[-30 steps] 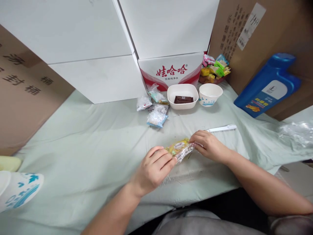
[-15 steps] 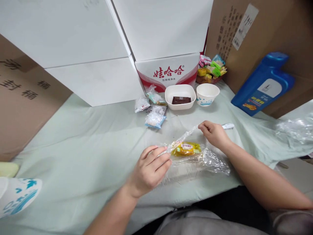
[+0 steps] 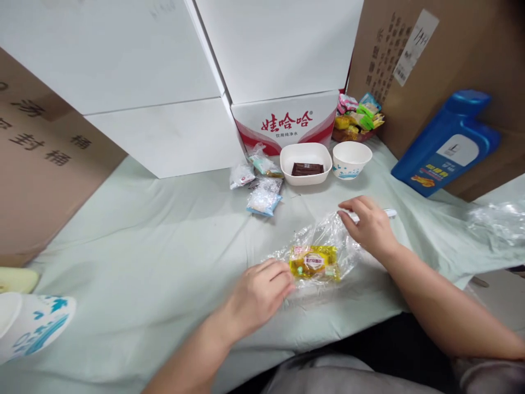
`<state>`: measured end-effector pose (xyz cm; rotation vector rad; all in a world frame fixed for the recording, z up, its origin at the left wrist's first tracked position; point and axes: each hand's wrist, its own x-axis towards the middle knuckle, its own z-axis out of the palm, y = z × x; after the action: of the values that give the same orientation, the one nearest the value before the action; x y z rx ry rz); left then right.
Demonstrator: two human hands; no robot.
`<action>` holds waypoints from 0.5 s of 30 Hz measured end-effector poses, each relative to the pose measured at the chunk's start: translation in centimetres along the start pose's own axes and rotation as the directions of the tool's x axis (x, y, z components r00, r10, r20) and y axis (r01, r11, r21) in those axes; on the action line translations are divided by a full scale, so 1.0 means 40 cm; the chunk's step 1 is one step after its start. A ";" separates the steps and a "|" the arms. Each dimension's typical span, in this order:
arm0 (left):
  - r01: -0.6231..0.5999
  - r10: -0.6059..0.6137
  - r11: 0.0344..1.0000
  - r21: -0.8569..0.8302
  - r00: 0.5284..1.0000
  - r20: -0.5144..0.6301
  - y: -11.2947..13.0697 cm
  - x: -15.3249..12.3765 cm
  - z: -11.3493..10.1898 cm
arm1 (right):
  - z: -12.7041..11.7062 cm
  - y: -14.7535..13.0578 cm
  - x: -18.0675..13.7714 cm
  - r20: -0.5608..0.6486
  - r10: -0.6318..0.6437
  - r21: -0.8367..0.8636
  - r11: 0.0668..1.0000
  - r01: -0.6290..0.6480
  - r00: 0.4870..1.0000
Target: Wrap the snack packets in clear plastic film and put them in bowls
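A snack in a shiny yellow wrapper [image 3: 314, 261] rests on a crumpled sheet of clear plastic film [image 3: 328, 232] on the cloth. At the film's left edge, close against the snack, my left hand [image 3: 258, 290] has its fingers curled down onto the film; its fingertips are partly hidden. My right hand [image 3: 371, 227] hovers by the film's upper right side, thumb and forefinger slightly parted with nothing visible between them. Partly behind this hand lies a white-handled tool [image 3: 390, 213], its kind unclear.
Beyond are several film-wrapped packets [image 3: 262, 201], a white bowl [image 3: 305, 150] holding a dark brown packet, and a paper cup [image 3: 351, 161]. A blue bottle [image 3: 447, 145] leans at right near a snack basket [image 3: 356, 134]. Another paper cup [image 3: 41, 325] is at left; boxes [image 3: 287, 123] stand behind.
The film, stretched taut between my hands before, now lies spread under the yellow snack. My right hand's pinch has opened. The snack shows its front more flatly.
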<state>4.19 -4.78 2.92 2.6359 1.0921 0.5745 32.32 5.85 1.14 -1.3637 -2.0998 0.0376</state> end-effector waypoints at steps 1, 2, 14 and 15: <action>-0.003 0.003 1.000 0.001 0.998 -0.055 -0.010 0.004 0.008 | -0.006 -0.013 -0.007 0.073 -0.059 0.069 0.996 0.054 0.996; 0.002 -0.001 1.000 0.014 0.996 -0.088 -0.021 0.006 0.018 | -0.010 -0.024 -0.013 0.177 -0.119 0.131 0.987 0.096 0.977; 0.434 -0.376 0.852 0.293 0.896 -0.236 -0.076 0.003 0.048 | 0.005 -0.034 -0.029 0.355 -0.417 0.252 0.904 0.344 0.836; 0.367 -0.324 0.891 0.266 0.926 -0.193 -0.072 0.007 0.047 | 0.003 -0.053 -0.034 0.363 -0.428 0.281 0.897 0.341 0.827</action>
<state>3.40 -2.72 0.28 2.5677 1.7749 0.5657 30.90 3.75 1.13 -0.8321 -2.6126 0.4002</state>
